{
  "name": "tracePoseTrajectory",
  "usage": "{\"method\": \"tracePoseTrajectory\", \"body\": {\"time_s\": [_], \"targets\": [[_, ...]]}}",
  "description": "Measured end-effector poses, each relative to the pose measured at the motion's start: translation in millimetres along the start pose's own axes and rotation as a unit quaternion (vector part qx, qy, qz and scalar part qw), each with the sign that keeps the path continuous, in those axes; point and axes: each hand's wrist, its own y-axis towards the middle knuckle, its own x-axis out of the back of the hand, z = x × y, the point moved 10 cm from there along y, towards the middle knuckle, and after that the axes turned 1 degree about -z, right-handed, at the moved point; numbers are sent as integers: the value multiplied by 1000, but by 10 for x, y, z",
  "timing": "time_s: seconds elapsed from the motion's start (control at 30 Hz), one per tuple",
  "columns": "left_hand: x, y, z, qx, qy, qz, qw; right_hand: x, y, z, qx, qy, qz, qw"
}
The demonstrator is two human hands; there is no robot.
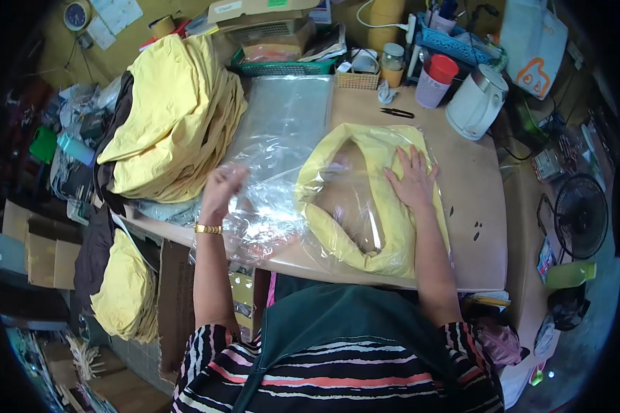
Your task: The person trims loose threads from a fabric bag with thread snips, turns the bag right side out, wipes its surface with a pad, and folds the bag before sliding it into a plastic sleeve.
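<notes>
My left hand (pixel 224 189), with a gold watch on its wrist, is closed on the crinkled edge of a clear plastic bag (pixel 269 199). The bag stretches right, over a yellow fabric piece (pixel 348 251) folded into a ring with an open middle. My right hand (pixel 413 177) lies flat with fingers spread on the right side of the yellow piece. Plastic shines over much of the fabric; where the bag ends on the right is hard to make out.
Flat plastic bags (pixel 286 103) are stacked behind. A tall pile of yellow fabric (pixel 165 124) stands at left. Black thread snips (pixel 397 113), a white electric kettle (pixel 477 103), a pink cup (pixel 434 82) and a basket (pixel 357 80) sit toward the back. A fan (pixel 581 215) is at right.
</notes>
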Motion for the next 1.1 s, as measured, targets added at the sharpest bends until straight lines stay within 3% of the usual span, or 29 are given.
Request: {"method": "tracePoseTrajectory", "body": {"time_s": [0.07,0.1,0.13,0.2,0.23,0.27,0.3,0.33,0.43,0.47,0.5,0.53,0.6,0.63,0.67,0.73,0.77,0.83,0.87,0.9,0.93,1.0,1.03,1.07,1.1], "targets": [[478,124,188,-86,-267,-67,958,-8,-6,-7,8,-1,3,1000],[791,-162,-25,-146,-256,-271,916,-4,-2,-17,13,-3,1,1000],[869,-270,-26,-145,-256,-279,914,-9,32,-1,20,-4,1,1000],[804,-540,-13,-146,-212,-159,953,-40,20,-46,-11,-23,-1,1000],[409,-593,208,-50,-143,-50,987,-61,32,-10,-7,-20,0,1000],[-188,-769,16,2,-33,95,995,-63,27,-11,-12,-19,-3,1000],[-640,-928,-98,93,-48,177,979,-50,34,-22,-17,-19,-9,1000],[-884,-831,63,21,12,136,990,-40,51,-24,-12,-20,-9,1000],[-1251,-628,237,-17,84,124,989,-38,92,-173,-35,-17,-3,999],[-1267,-578,144,-6,-120,107,987,-31,133,-298,-52,-27,-5,998],[-1247,-545,79,9,-317,90,944,-30,145,-438,-71,-36,-5,997],[-1235,-537,-57,7,-316,96,944,-4,166,-560,-78,-36,-7,996],[-1050,-495,-21,111,-503,-26,857,27,224,-868,-136,-48,10,990],[-1073,-409,208,129,-581,48,802,36,231,-923,-139,-49,7,989],[-1087,-336,290,90,-590,129,792,22,221,-964,-140,-52,4,989],[-1091,-364,204,77,-500,118,854,44,214,-950,-141,-52,-3,989],[-1186,-365,134,76,-500,119,854,32,210,-921,-141,-51,-2,989],[-1178,-379,-188,70,-386,15,920,17,210,-894,-142,-50,0,989],[-1229,-257,-92,71,-385,16,920,18,214,-884,-137,-52,-8,989],[-1519,-128,-44,26,-236,144,961,26,211,-876,-131,-55,-15,990],[-1771,-158,-74,-21,-78,265,961,38,205,-868,-131,-55,-15,990],[-1881,-203,-41,-34,-50,286,956,60,199,-863,-125,-47,-16,991],[-1779,-175,-3,23,-221,226,948,70,215,-866,-125,-46,-18,991],[-1685,-186,92,81,-383,159,906,68,209,-862,-124,-43,-22,991],[-1656,-335,-112,136,-546,121,818,57,198,-862,-122,-40,-26,991]]}}
